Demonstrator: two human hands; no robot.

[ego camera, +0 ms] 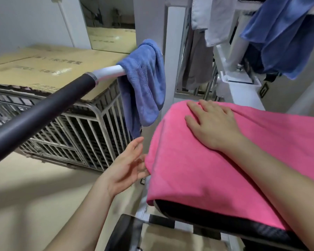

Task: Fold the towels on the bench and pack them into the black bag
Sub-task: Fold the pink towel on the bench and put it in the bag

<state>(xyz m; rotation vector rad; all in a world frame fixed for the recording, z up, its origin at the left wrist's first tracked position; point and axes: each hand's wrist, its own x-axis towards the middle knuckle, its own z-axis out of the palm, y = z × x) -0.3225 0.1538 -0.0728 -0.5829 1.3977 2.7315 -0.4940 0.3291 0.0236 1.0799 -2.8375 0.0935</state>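
The left hand [124,168], fingers spread and loose, touches the left edge of the one pink towel [198,169]. At far left, one wire cage [71,127] carries flat cardboard [43,66] on top; what is inside the cage I cannot tell. One blue towel [143,84] hangs over a bar [34,115]. The pink towel drapes over the left end of the black padded surface [225,223], with the right hand [212,124] pressed flat on it. At upper right hang one grey cloth [198,66], one white cloth [217,19] and a second blue towel [283,33].
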